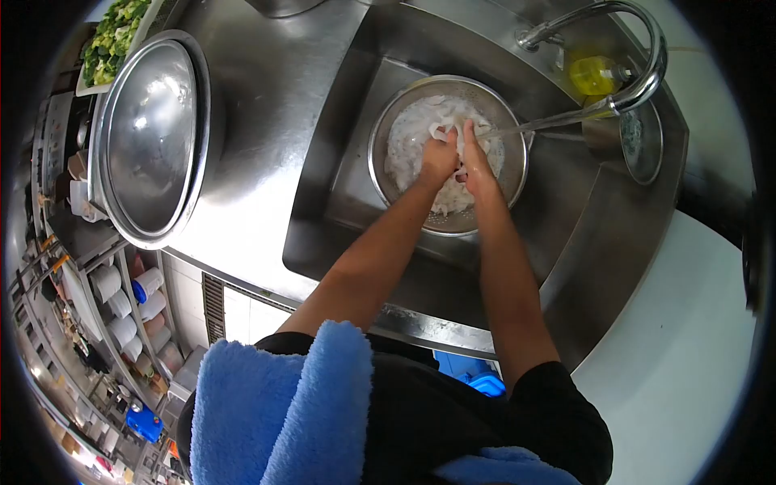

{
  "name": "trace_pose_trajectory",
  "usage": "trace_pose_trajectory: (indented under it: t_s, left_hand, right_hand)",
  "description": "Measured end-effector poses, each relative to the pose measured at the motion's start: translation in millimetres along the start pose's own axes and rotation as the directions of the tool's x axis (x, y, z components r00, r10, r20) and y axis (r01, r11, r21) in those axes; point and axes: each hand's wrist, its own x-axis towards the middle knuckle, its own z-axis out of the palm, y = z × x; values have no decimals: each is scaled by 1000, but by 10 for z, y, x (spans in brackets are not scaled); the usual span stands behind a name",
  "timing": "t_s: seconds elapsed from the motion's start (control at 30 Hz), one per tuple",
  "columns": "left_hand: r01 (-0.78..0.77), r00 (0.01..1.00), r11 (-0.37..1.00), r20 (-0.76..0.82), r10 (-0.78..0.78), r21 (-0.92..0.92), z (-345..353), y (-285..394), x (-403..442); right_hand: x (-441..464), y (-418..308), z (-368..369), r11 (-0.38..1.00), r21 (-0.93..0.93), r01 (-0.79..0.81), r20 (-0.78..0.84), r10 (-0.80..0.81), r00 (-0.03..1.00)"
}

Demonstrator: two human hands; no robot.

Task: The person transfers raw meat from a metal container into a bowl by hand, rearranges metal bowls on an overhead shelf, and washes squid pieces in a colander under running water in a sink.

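Note:
A metal colander (377, 153) sits in the steel sink, filled with soft, pale white strips (412, 133) whose exact kind I cannot make out. Both hands are inside it, close together. My left hand (440, 158) has its fingers curled around some of the strips. Against the other side of the same clump is my right hand (478, 162), its fingers fairly straight and pressed in from the right. White pieces show between the two palms. Water from the curved faucet (659, 48) runs into the colander beside my right hand.
The sink (339, 202) has a raised front edge. A yellow liquid bottle (594, 75) and a round mesh strainer (643, 145) are at the right. On the left counter stands a large metal bowl with lid (153, 137), near a tray of broccoli (113, 40).

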Motion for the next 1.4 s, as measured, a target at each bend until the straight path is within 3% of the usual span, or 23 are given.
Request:
trace_pose_trajectory:
  t_s: [0.1,0.13,0.23,0.33,0.47,0.53,0.63,0.67,0.7,0.77,0.83,0.87,1.03,1.07,1.13,1.17,1.27,1.33,1.4]
  left_hand:
    - [202,979,974,-29,-200,103,-37,78,92]
    - [224,974,969,-47,-221,100,-27,116,86]
    - [229,973,972,-5,-229,45,-60,87,216]
    - [269,960,963,77,-269,12,-110,228,106]
    - [245,954,962,147,-261,118,-143,131,54]
    - [164,972,986,171,-160,-11,-74,138,-86]
    - [-41,991,995,123,52,-89,-15,51,-159]
    - [-124,986,988,97,133,-93,-3,10,-152]
    - [-66,983,986,162,90,-150,-26,34,-170]
    - [58,957,967,290,16,-247,-132,115,-213]
    - [70,957,942,289,29,-327,-146,32,-174]
    - [78,956,927,290,35,-368,-141,-7,-153]
    - [72,983,978,179,-36,-197,-283,54,-107]
    - [74,984,982,171,-43,-177,-306,78,-103]
    - [102,985,992,134,-112,75,-331,112,-30]
    - [119,984,973,110,-143,200,-337,128,10]
    - [202,952,929,159,-261,311,-446,329,73]
    - [145,983,906,48,-178,397,-457,163,234]
    - [66,997,888,10,-79,456,-463,89,265]
  right_hand:
    - [-160,36,151,950,-285,127,-85,-157,984]
    - [-200,71,190,951,-240,195,-153,-235,960]
    - [-323,84,300,955,-217,205,-263,-259,930]
    - [59,391,283,885,-341,318,-416,-445,793]
    - [252,372,45,949,-219,228,-263,-283,922]
    - [372,410,-16,981,-96,170,-259,-190,947]
    - [532,485,-37,971,-3,239,-402,-220,889]
    - [565,526,-46,959,-104,264,-453,-282,845]
    - [458,483,12,938,-205,279,-496,-346,796]
    - [298,407,39,925,-197,324,-450,-379,809]
    - [243,346,-41,932,29,361,-267,-341,901]
    - [224,334,-36,929,-7,370,-257,-359,897]
    - [273,375,-48,921,-59,384,-203,-388,899]
    - [277,384,-51,878,-196,436,-244,-475,846]
    - [247,365,-21,741,-460,489,-278,-643,713]
    - [267,364,-22,720,-540,435,-286,-643,711]
    - [381,360,-127,652,-696,302,-316,-655,686]
    - [401,327,-182,639,-715,283,-346,-675,652]
    - [502,306,-266,491,-816,304,-246,-772,586]
